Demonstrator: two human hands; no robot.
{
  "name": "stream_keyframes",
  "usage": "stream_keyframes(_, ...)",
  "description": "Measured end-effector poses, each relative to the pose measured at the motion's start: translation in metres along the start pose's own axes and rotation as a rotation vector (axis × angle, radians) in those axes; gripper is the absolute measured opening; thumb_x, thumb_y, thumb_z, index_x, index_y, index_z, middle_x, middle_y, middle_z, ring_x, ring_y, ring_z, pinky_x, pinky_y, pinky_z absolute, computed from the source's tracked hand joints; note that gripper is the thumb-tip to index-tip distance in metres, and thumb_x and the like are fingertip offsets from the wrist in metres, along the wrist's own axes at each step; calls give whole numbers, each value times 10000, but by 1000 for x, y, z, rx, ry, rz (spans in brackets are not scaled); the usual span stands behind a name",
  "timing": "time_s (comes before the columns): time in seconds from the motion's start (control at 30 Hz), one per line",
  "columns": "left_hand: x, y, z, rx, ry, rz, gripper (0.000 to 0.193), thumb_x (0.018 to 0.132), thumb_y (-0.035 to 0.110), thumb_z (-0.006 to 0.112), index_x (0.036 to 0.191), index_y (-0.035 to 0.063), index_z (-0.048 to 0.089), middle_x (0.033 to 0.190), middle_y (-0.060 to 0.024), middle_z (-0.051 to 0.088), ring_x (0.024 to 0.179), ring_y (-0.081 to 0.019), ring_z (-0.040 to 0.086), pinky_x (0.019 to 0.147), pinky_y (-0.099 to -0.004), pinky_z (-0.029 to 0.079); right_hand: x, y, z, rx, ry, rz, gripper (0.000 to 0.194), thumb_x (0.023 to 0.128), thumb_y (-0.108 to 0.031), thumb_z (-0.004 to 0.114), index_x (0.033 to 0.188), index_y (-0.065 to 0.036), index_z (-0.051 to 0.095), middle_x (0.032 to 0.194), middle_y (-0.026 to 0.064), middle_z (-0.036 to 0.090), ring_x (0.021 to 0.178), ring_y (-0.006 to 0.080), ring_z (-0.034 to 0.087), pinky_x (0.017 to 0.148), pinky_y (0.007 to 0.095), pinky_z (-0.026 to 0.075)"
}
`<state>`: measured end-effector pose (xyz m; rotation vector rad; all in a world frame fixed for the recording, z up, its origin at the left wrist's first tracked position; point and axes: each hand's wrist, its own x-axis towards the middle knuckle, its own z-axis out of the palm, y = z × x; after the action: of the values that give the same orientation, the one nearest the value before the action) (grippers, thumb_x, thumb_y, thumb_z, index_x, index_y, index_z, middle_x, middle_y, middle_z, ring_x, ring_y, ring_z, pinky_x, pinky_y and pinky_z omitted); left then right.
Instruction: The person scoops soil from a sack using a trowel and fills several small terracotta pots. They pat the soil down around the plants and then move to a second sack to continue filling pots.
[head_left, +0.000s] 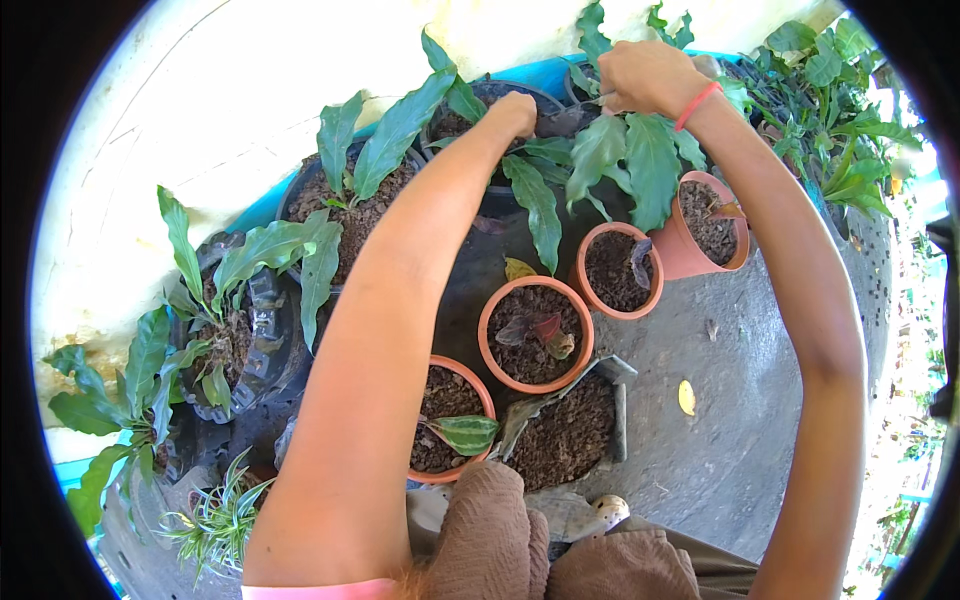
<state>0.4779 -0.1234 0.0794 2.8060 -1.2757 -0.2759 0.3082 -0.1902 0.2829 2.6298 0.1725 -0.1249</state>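
My right hand (649, 75), with a red band at its wrist, grips what looks like a hand trowel; its dark, soil-coloured blade (568, 121) points left toward my other hand. My left hand (516, 114) is curled over the right side of a black pot (541, 96) holding soil. Its fingertips are hidden, so whether it grasps anything cannot be told. Long wavy green leaves (651, 169) hang below my right hand. Another leaf (534, 199) droops beneath my left one.
Terracotta-coloured pots (587, 341) of soil with small plants stand in a curve on the grey floor (739, 390). An open soil-filled bag (624, 420) lies nearer my knees. Leafy plants in black pots (289, 196) line the pale wall (225, 90). A spider plant (217, 517) sits at lower left.
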Motion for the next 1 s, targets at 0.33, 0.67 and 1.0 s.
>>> stream_keyframes(0.33, 3, 17, 1, -509, -337, 75, 877, 831, 739, 187, 1304, 54, 461, 1400, -169, 377, 1264, -336, 393, 1018, -461, 332, -18, 21, 34, -10, 241, 101, 223, 799, -301, 625, 906, -113, 681, 831, 132, 647, 772, 326, 637, 690, 424, 515)
stream_keyframes(0.67, -39, 2, -26, -330, -190, 124, 872, 839, 736, 171, 1264, 53, 508, 1375, -197, 394, 1266, -348, 378, 1044, -437, 302, -61, 8, 4, 90, 327, 134, 284, 831, -331, 592, 979, -105, 677, 847, 142, 660, 794, 331, 631, 707, 432, 510)
stream_keyframes(1.0, -107, -30, -105, -128, -98, 149, 111, 761, 131, 604, 785, 65, 690, 785, -126, 660, 670, -189, 624, 585, -362, 483, -90, -49, 10, 172, 235, 59, 195, 787, -272, 628, 869, -110, 697, 845, 86, 659, 750, 303, 644, 691, 399, 520)
